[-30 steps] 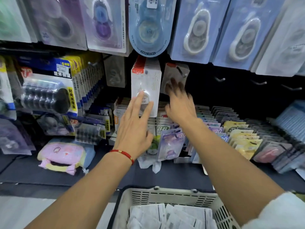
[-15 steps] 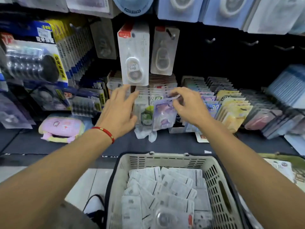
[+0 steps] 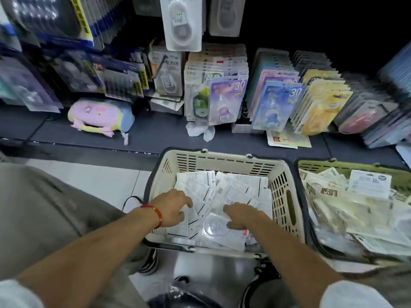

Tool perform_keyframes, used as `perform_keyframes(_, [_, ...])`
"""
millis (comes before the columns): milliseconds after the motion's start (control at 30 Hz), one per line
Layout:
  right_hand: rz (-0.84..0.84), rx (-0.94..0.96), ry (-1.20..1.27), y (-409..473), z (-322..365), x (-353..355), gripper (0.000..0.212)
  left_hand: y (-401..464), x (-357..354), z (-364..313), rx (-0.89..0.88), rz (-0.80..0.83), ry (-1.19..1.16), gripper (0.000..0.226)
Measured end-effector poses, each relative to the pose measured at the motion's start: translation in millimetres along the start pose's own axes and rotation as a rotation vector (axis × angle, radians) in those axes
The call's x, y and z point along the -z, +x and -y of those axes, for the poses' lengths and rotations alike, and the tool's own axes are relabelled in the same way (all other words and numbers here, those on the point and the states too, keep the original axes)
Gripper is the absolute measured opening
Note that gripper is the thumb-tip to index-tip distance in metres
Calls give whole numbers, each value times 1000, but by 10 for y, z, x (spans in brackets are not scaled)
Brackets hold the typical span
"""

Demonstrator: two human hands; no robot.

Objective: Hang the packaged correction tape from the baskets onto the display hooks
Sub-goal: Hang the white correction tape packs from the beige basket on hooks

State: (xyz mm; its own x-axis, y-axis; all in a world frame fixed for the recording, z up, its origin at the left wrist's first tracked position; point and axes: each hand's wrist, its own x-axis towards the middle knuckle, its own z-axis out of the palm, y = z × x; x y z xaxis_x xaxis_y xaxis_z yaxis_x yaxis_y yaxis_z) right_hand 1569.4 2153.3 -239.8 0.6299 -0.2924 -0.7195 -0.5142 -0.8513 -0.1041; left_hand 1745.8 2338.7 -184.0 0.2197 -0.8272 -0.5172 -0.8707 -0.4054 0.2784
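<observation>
A beige basket (image 3: 222, 160) stands on the floor in front of me, full of white packaged correction tapes (image 3: 235, 190), most lying back side up. My left hand (image 3: 172, 207), a red string at its wrist, lies on the packs at the basket's left with its fingers bent down. My right hand (image 3: 240, 216) rests with spread fingers and thumb on a clear blister pack (image 3: 213, 227) near the front wall. Neither hand lifts anything. Two matching white packs (image 3: 181, 23) hang on display hooks at the top centre.
A green basket (image 3: 347, 168) with more packaged goods sits to the right. The dark shelf (image 3: 155, 134) carries rows of coloured tape packs (image 3: 273, 103) and a pink pouch (image 3: 101, 114). A black bag (image 3: 184, 292) lies near my feet.
Both hands have dropped from the shelf display into the beige basket, and my view has tilted down. The right hand no longer touches the purple pack on the shelf.
</observation>
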Motion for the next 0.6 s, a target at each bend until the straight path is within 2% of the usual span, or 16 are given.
perform_keyframes(67, [-59,-37,-7,15,16,-274,49,11,-117,-53,37,20,-65,43])
perform_keyframes(167, [-93,-96,134,27,4,-344,57,54,-138,-120,62,5,-130,41])
perform_keyframes(333, [-104,-71,430,-25,-214,-177,47,134,-3,-217,68,-88,-232,44])
perform_keyframes(467, [-184,19,546,-166,-334,103,37,201,44,-329,19,-108,-279,53])
perform_keyframes(567, [-189,148,623,-287,-271,435,28,237,53,-421,-39,-79,-302,71])
perform_keyframes(600, [-188,200,696,-320,-243,530,26,246,45,-441,-46,-72,-335,70])
